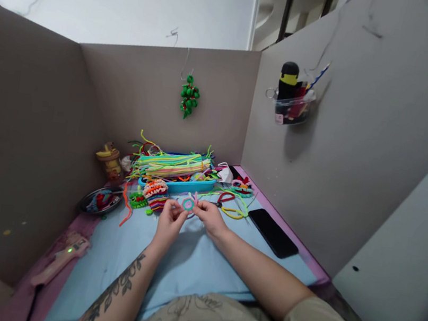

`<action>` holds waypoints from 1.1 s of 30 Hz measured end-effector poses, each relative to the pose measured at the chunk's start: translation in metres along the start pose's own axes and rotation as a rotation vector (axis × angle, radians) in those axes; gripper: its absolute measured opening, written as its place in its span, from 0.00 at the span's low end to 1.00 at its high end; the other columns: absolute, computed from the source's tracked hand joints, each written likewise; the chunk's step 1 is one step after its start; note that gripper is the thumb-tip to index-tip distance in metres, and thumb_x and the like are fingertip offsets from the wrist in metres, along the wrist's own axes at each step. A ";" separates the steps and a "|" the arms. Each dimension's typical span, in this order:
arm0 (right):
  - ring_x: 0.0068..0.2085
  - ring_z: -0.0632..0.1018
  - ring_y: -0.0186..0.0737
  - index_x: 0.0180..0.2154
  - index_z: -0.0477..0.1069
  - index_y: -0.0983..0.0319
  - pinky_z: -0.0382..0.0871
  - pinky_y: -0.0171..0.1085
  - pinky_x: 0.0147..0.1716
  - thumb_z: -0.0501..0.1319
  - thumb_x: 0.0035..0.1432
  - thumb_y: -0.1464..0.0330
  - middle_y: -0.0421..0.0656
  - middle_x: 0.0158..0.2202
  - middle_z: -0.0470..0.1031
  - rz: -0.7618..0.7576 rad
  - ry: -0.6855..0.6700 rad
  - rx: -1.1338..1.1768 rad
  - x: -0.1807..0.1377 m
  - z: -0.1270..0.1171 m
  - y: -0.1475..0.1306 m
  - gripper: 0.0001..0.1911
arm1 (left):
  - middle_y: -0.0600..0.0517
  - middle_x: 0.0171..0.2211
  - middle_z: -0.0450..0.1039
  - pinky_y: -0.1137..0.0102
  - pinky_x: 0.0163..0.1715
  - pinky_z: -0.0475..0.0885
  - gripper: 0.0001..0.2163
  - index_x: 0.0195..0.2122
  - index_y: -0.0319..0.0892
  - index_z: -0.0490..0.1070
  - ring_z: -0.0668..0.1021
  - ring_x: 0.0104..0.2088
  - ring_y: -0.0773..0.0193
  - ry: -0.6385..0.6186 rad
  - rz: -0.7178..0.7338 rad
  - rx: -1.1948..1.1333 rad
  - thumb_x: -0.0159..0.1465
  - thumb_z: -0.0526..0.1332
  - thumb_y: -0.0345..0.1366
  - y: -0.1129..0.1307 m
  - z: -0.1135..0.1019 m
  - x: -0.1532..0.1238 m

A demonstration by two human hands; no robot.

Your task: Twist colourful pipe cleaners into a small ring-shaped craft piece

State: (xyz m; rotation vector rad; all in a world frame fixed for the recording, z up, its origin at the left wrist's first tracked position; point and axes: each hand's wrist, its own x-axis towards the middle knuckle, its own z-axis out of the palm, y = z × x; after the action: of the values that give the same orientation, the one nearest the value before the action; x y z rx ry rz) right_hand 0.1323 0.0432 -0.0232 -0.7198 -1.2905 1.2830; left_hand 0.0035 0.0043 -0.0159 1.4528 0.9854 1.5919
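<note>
Between my two hands, above the blue cloth, is a small round coil of pipe cleaner, pink in the middle with a teal ring around it. My left hand pinches its left edge between thumb and fingers. On the other side, my right hand pinches the right edge, where a pink end sticks up. Just behind my left hand lies a striped piece made of pipe cleaners, orange, peach and multicoloured. A small green piece sits to its left.
A blue tray piled with pipe cleaners stands at the back. To the right lies a black phone. At left are a dark bowl, a cup and a pink glue gun with a cord. Grey partitions surround the table.
</note>
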 end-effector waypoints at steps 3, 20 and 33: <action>0.22 0.59 0.29 0.18 0.60 0.63 0.53 0.32 0.25 0.65 0.42 0.62 0.34 0.18 0.58 0.004 0.048 0.022 0.002 -0.001 0.003 0.16 | 0.61 0.19 0.63 0.79 0.17 0.58 0.13 0.36 0.43 0.55 0.65 0.17 0.74 -0.008 -0.040 0.041 0.56 0.60 0.38 -0.002 -0.001 0.000; 0.29 0.67 0.34 0.35 0.68 0.62 0.62 0.34 0.30 0.63 0.47 0.61 0.41 0.30 0.69 -0.155 0.136 -0.180 0.003 -0.007 0.000 0.14 | 0.52 0.27 0.71 0.76 0.19 0.60 0.13 0.37 0.40 0.73 0.63 0.20 0.73 0.090 0.077 0.291 0.52 0.63 0.39 -0.002 -0.010 0.002; 0.48 0.66 0.42 0.20 0.69 0.62 0.57 0.38 0.47 0.65 0.43 0.59 0.43 0.40 0.66 -0.067 0.026 -0.140 0.006 -0.013 -0.007 0.13 | 0.53 0.27 0.67 0.76 0.21 0.59 0.11 0.36 0.40 0.70 0.64 0.21 0.72 -0.024 0.032 0.180 0.53 0.63 0.38 -0.002 -0.009 0.004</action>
State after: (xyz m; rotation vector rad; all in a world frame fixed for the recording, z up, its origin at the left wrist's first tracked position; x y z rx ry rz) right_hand 0.1454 0.0509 -0.0176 -0.7820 -1.3817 1.1341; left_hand -0.0054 0.0079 -0.0163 1.6125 1.1203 1.5375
